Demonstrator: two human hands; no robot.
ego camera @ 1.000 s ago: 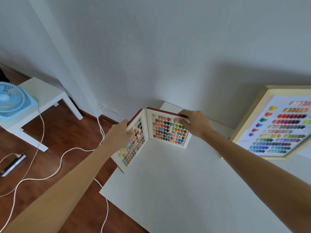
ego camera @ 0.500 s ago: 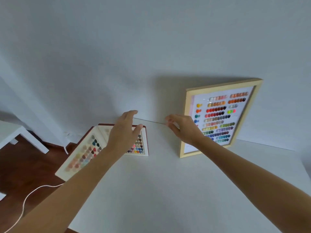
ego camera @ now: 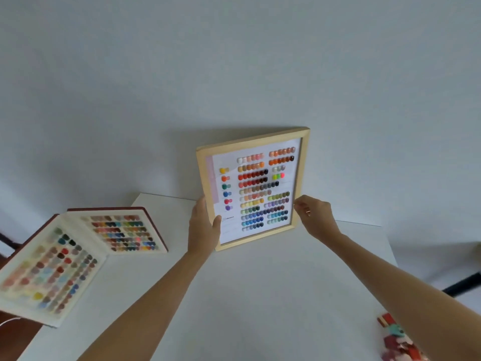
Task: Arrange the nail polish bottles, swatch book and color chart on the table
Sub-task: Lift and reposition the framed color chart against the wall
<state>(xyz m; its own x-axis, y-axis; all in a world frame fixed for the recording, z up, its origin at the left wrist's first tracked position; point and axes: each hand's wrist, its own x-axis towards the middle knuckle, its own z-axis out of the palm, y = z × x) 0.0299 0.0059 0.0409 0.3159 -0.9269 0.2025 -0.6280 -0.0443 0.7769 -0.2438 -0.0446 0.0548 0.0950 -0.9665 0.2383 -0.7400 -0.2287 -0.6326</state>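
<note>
Both hands have left the swatch book and now grasp the color chart [ego camera: 256,188]. Nearest the viewer, a blurred cluster of red and teal items [ego camera: 395,340] lies at the right edge of the white table [ego camera: 260,295], while the open swatch book [ego camera: 78,256] lies flat at the table's left corner. Farther back, the left hand [ego camera: 204,227] clasps the wooden frame's left edge and the right hand [ego camera: 316,217] pinches its right edge, the chart standing upright near the wall [ego camera: 234,74].
</note>
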